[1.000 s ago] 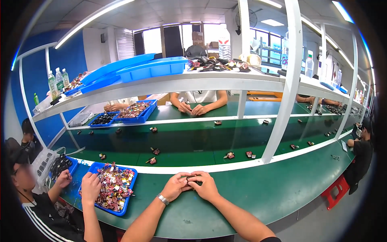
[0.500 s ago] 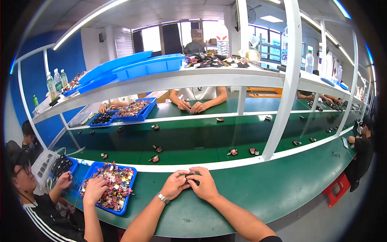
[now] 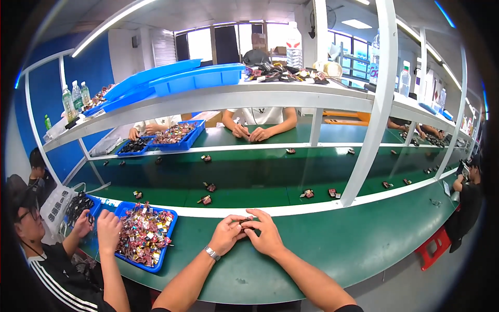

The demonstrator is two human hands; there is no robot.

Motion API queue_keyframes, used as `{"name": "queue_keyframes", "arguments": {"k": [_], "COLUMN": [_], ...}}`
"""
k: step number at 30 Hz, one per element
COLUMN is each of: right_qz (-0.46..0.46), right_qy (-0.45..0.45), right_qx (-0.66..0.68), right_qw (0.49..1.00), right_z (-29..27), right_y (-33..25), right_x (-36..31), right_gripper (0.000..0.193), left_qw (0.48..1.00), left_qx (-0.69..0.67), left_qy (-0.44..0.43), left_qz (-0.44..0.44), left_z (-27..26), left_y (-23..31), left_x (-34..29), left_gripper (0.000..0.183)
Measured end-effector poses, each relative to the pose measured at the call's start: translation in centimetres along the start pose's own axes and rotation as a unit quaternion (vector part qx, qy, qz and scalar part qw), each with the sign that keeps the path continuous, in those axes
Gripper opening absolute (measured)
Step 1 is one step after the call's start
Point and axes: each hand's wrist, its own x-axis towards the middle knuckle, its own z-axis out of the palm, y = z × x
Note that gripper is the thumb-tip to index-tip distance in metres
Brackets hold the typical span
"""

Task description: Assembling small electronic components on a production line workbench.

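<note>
Over the green tabletop (image 3: 332, 244), my left hand (image 3: 224, 237) and my right hand (image 3: 266, 235) meet at the fingertips. Between them is a small dark part (image 3: 243, 222), mostly covered by the fingers, so its exact kind cannot be made out. Both hands are closed on it, the left one below a metal-banded watch. To the left of my forearm lies a blue tray (image 3: 163, 259), heaped with small red, white and gold pieces (image 3: 145, 234).
A co-worker (image 3: 57, 265) sits at my left, hands raised beside the tray, near a smaller blue tray of black parts (image 3: 79, 206). Beyond a white rail, a green belt (image 3: 254, 179) carries scattered small assemblies. A white post (image 3: 366, 125) and an overhead shelf (image 3: 234, 95) stand ahead.
The co-worker's hand has lifted off the heaped tray and moved left toward their other hand. My hands stay together on the small part, with slight finger movement. The view has shifted slightly.
</note>
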Motion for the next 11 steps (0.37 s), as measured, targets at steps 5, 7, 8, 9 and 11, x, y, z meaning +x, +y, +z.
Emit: {"name": "queue_keyframes", "arguments": {"k": [5, 7, 8, 9, 11], "right_qz": [-0.041, -0.009, -0.010, -0.006, -0.005], "right_qy": [0.006, 0.027, 0.026, 0.024, 0.021], "right_qx": [-0.040, -0.029, -0.028, -0.040, -0.051], "right_qw": [0.998, 0.999, 0.999, 0.999, 0.998], "right_z": [-0.13, -0.08, -0.08, -0.14, -0.16], "right_y": [-0.53, -0.44, -0.44, -0.39, -0.34], "right_x": [0.18, 0.33, 0.33, 0.40, 0.60], "right_gripper": [0.022, 0.020, 0.020, 0.018, 0.017], "left_qw": [1.000, 0.999, 0.999, 0.999, 0.999], "left_qx": [-0.005, -0.003, -0.004, -0.005, -0.018], "left_qy": [0.018, 0.025, 0.028, 0.032, 0.031], "left_qz": [-0.015, -0.024, -0.031, -0.036, -0.038], "left_z": [-0.54, -0.55, -0.54, -0.53, -0.56], "left_y": [-0.21, -0.25, -0.25, -0.24, -0.37], "left_x": [0.06, 0.04, 0.05, 0.16, 0.24], "left_gripper": [0.027, 0.028, 0.029, 0.030, 0.032]}}
